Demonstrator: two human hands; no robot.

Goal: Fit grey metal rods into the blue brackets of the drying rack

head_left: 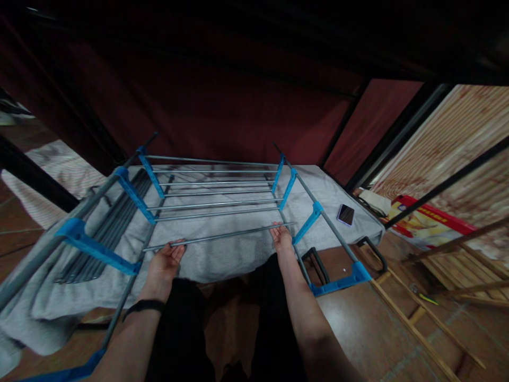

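A thin grey metal rod (226, 235) runs crosswise in front of me. Near its left end, my left hand (166, 259) is closed around it, palm up. My right hand (281, 236) grips the rod close to its other end. Around my hands lies a rack frame of grey tubes (336, 233) joined by blue plastic brackets (135, 193), with several crossbars (217, 204) spanning its far part. The rod's left end lies near the left lower tube; whether it touches a bracket I cannot tell. On the left, a bundle of loose grey tubes (105, 228) rests beneath the frame.
A grey cloth (342, 239) covers the surface under the rack. At the right lies a phone (345, 215). Dark red panels (230, 106) stand behind. A wooden ladder-like frame (417, 315) and a red and yellow box (429, 220) are on the right.
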